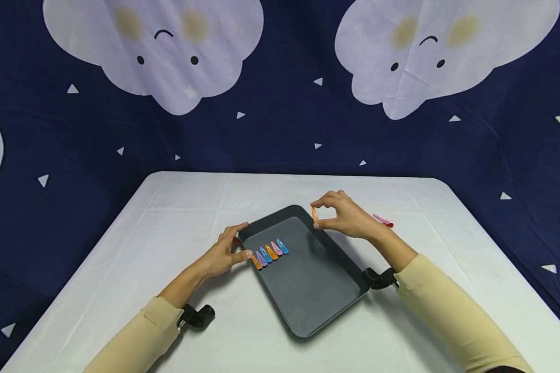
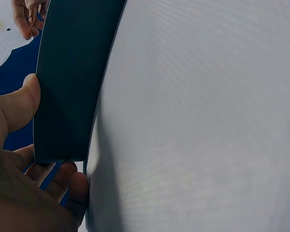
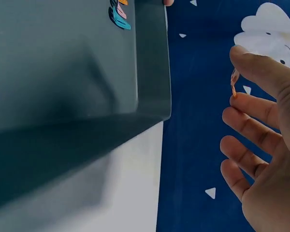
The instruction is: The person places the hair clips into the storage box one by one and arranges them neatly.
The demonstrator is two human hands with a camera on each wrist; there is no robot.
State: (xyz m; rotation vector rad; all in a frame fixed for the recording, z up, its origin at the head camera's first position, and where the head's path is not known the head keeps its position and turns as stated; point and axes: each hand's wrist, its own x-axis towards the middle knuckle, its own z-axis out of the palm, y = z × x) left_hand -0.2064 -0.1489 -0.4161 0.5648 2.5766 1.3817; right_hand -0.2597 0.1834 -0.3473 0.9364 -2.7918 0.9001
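Observation:
My right hand (image 1: 347, 215) pinches an orange snap hair clip (image 1: 315, 214) between thumb and forefinger, above the far right rim of a dark grey tray (image 1: 317, 290). In the right wrist view the clip (image 3: 234, 83) shows edge-on, with the other fingers spread loosely below it. My left hand (image 1: 220, 256) grips the tray at its far left corner, thumb on the rim and fingers behind the corner. Inside the tray, a slanting row of several clips in orange, purple, blue and pink runs from the left wall, ending with a blue clip (image 1: 282, 246).
Behind my right wrist, a pink clip (image 1: 380, 218) and a red clip (image 1: 389, 225) lie on the white table (image 1: 191, 207). A dark blue cloth (image 1: 280, 140) with clouds and small white triangles hangs behind the table. Black wrist cameras sit under both forearms.

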